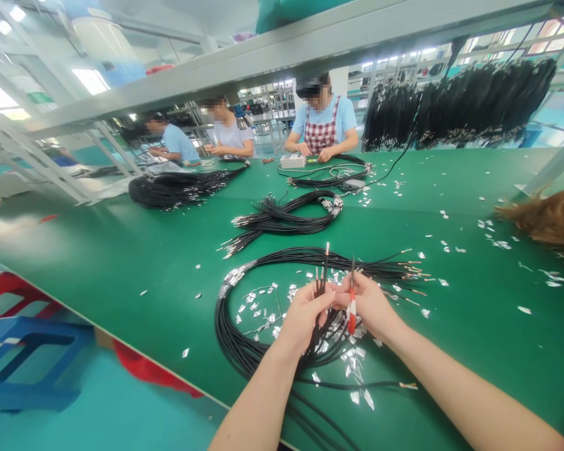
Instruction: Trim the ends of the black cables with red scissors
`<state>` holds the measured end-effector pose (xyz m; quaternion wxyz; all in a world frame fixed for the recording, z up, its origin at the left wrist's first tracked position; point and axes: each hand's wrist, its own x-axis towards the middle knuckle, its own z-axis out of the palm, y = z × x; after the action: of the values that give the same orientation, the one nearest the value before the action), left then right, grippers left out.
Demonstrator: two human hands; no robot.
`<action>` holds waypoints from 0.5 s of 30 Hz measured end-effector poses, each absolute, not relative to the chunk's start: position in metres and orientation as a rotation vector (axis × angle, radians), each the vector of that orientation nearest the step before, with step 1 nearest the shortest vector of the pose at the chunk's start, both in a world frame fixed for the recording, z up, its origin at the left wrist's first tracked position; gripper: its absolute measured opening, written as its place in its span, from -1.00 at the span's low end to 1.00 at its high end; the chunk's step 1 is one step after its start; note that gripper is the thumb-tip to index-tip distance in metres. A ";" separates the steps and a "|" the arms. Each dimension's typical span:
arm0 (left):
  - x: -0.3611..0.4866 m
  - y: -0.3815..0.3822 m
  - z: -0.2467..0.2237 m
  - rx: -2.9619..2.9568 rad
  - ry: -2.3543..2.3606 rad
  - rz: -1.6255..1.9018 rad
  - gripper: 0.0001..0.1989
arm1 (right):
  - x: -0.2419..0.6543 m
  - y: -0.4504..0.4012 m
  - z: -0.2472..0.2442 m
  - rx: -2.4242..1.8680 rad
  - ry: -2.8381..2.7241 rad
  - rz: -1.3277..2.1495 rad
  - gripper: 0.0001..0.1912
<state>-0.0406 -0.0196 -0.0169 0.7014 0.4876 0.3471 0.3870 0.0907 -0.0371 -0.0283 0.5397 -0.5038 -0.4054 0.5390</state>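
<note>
My left hand [297, 319] is closed around several black cables [320, 285], their stripped ends pointing up. My right hand [373, 307] meets it at the fingertips and grips a slim tool [352, 321] with a red-orange handle and a dark pointed tip; its exact kind is unclear. Whatever the touching fingertips pinch is too small to make out. Around and beneath both hands curves a looped bundle of black cables [225, 326], with silvery wrapping [236, 275] on its left side and bare copper ends [416, 270] at the right. Foil scraps [355, 363] lie under my hands.
Further cable bundles [294, 216] [178, 188] lie across the green table [169, 263]. Black cables [479, 103] hang at the right below a shelf beam [244, 59]. A person [322, 125] works opposite, two others farther left. Blue [28, 363] and red [14, 291] stools stand left.
</note>
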 end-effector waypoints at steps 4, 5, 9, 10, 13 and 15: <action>-0.040 -0.018 -0.020 1.144 0.862 0.944 -0.79 | 0.106 -0.046 -0.016 -1.257 -1.070 1.335 -0.68; -0.040 -0.018 -0.020 1.143 0.875 0.958 -0.80 | 0.111 -0.050 -0.012 -1.289 -1.101 1.302 -0.67; -0.040 -0.020 -0.016 1.101 0.816 0.928 -0.80 | 0.125 -0.069 0.004 -1.390 -1.387 1.318 -0.74; -0.039 -0.021 -0.015 1.088 0.799 0.928 -0.81 | 0.126 -0.073 0.006 -1.403 -1.472 1.360 -0.72; -0.038 -0.025 -0.013 1.052 0.770 0.974 -0.83 | 0.123 -0.080 0.005 -1.414 -1.596 1.463 -0.61; -0.037 -0.028 -0.013 1.053 0.772 1.005 -0.86 | 0.119 -0.080 0.002 -1.388 -1.596 1.516 -0.60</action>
<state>-0.0374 -0.0277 -0.0125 0.6793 0.4690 0.3438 0.4476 0.1193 -0.0805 0.0016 0.2664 -0.5141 -0.5912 0.5614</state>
